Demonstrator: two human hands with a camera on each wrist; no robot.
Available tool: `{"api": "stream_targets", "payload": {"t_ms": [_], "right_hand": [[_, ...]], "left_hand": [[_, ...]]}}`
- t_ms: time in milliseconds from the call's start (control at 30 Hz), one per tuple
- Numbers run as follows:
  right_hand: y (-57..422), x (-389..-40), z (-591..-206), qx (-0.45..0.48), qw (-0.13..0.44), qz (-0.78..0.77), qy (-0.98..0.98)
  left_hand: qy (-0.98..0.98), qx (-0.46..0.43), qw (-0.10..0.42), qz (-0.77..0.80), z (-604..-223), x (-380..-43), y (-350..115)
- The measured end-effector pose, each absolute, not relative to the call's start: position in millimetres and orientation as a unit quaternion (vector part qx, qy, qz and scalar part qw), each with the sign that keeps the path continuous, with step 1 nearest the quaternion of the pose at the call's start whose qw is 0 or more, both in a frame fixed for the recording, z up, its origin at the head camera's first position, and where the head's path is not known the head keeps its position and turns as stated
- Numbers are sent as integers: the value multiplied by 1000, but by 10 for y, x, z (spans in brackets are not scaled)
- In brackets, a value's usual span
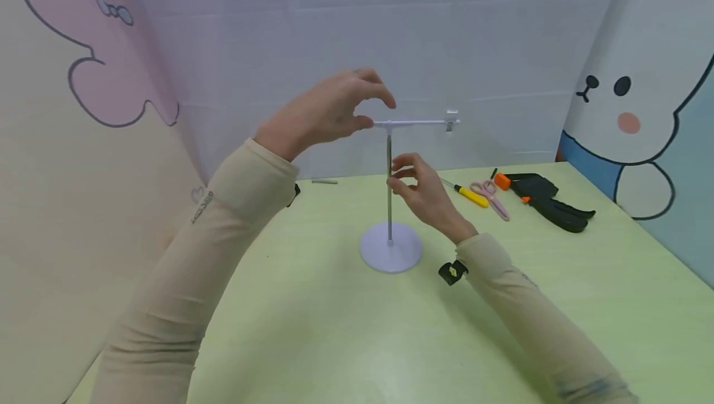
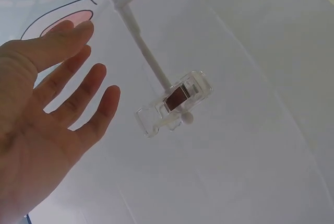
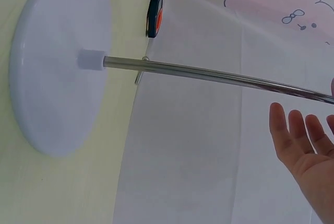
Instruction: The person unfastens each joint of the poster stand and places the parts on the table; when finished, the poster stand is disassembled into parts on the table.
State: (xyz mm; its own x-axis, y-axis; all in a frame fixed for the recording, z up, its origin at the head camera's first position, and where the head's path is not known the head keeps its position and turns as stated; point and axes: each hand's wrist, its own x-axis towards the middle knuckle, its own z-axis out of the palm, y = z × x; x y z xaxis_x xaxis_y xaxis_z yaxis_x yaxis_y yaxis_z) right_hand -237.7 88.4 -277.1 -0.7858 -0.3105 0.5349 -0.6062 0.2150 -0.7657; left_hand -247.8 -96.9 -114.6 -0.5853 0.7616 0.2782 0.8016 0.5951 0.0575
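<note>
A display stand has a round white base [image 1: 392,255], an upright metal pole [image 1: 389,206] and a white crossbar [image 1: 418,122] on top. A clear plastic clip [image 2: 190,93] sits at one end of the crossbar. My left hand [image 1: 337,103] is raised at the crossbar's left end, fingers spread and gently bent. In the left wrist view nothing lies between those fingers, and the clip is apart from them. My right hand [image 1: 421,190] is beside the middle of the pole, its fingers loosely bent; in the right wrist view the fingertips [image 3: 276,112] show just off the pole.
On the table's right lie a yellow-handled screwdriver [image 1: 471,196], pink scissors [image 1: 489,198] and a black tool with an orange tip [image 1: 549,199]. A thin metal rod [image 1: 325,181] lies at the back edge. A black and orange tool [image 3: 155,10] is mostly behind my left sleeve in the head view.
</note>
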Motion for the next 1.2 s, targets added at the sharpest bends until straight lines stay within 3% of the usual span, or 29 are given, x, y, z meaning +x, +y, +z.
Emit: {"api": "stream_targets", "payload": {"t_ms": [300,567,1200], "right_hand": [[830,-2401,-2824,281,133,549,-776],[771,-2688,-3118,292,141,551,-769],[792,-2708,-3160,308,162,544,-764]], "left_hand": [[-886,-454,65,-70,-1170,-2609,-841],[-887,-453,43,-74,-1194,-2608,-813],[-914,-405,-10,-37,-1169,-2640,-686]]}}
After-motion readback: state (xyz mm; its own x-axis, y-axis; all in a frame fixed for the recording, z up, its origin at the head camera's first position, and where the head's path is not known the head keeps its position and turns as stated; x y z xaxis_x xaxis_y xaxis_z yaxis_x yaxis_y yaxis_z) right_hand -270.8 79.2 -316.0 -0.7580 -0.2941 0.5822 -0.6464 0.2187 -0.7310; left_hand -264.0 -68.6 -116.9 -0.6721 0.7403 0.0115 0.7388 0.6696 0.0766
